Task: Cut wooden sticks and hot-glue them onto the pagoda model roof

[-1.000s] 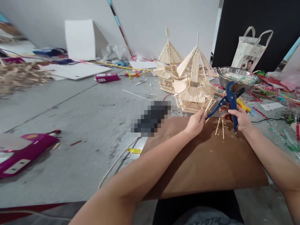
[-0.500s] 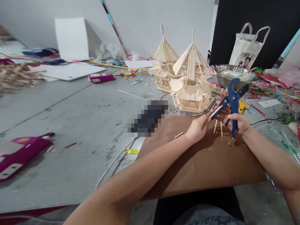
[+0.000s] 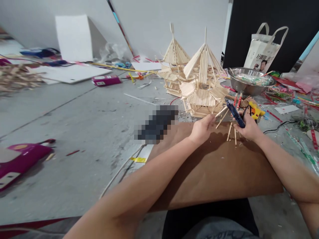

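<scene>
My left hand is closed on a thin wooden stick, which points up and right toward the cutter. A blue hand cutter is gripped in my right hand, seen edge-on with its head near the stick's far end. Whether its blades touch the stick I cannot tell. Below the hands, short wooden sticks lie on a brown board. Just behind my left hand stands a hexagonal pavilion model of wooden sticks with a pointed roof. A second stick model stands behind it.
A metal bowl holding wrapped sticks stands at the back right, near a yellow glue gun. A blurred dark object lies left of the board. Purple power strips and a stick pile are farther left.
The blue cutter has turned from broadside to edge-on and dropped lower in my right hand. My left hand has shifted slightly left with the stick. A loose stick piece on the board is no longer visible.
</scene>
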{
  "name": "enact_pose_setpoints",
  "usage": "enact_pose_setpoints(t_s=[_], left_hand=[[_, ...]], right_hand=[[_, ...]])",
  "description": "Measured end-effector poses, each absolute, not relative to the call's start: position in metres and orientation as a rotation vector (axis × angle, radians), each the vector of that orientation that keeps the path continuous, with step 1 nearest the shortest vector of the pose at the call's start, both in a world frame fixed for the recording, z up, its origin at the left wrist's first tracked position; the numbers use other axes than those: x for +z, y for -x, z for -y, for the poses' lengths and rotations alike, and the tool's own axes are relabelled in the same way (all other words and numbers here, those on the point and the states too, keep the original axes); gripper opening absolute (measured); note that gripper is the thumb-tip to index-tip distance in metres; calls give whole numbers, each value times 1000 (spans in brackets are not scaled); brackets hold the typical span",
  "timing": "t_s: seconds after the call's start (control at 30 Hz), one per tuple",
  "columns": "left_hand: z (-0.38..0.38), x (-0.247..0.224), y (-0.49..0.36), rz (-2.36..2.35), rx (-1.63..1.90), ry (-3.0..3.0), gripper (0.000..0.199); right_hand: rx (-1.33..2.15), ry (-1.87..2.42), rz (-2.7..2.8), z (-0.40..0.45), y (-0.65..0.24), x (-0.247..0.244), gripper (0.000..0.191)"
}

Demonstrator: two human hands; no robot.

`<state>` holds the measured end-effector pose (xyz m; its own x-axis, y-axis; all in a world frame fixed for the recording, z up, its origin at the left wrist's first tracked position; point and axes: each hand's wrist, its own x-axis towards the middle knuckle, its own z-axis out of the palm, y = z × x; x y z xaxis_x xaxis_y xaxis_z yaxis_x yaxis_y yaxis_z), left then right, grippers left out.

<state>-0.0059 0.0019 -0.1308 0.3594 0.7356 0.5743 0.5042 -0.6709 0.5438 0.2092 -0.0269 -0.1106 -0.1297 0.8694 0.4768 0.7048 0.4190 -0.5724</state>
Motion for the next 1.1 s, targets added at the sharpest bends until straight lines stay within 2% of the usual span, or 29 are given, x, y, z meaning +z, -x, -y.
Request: enact_pose_setpoints(t_s=[0.2, 0.67, 0.97, 1.1], left_hand=[[-4, -134, 9, -1115, 1122, -2466, 33], [-5, -137, 9, -1156, 997, -2594, 30], [-3, -136, 9, -1198, 937, -2632, 30], [-3, -135, 9, -1204, 932, -2639, 30]], right_hand=[[186, 1404, 1929, 29, -206, -112, 41], [186, 1431, 1935, 29, -205, -115, 44], [106, 1535, 1934, 28, -208, -121, 38], [0, 1586, 1980, 29, -209, -120, 25]])
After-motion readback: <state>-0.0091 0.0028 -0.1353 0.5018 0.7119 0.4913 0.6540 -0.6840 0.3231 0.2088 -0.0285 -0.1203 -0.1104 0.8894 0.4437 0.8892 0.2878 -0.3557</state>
